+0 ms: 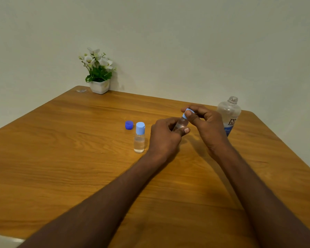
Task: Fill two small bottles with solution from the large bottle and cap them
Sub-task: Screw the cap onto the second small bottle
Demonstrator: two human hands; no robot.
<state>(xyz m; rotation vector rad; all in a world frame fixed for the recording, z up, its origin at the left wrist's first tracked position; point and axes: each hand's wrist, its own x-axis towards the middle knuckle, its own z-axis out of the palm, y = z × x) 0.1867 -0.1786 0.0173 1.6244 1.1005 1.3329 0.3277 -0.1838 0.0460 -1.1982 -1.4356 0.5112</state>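
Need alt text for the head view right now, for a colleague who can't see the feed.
A person's left hand grips a small clear bottle while the right hand pinches its light blue cap. A second small bottle, capped, stands on the wooden table beside a loose dark blue cap; the large bottle stands uncapped behind the right hand.

A wooden table is sitting against a pale wall. A white pot of white flowers is standing at its far corner, a small clear scrap lying just beside it.
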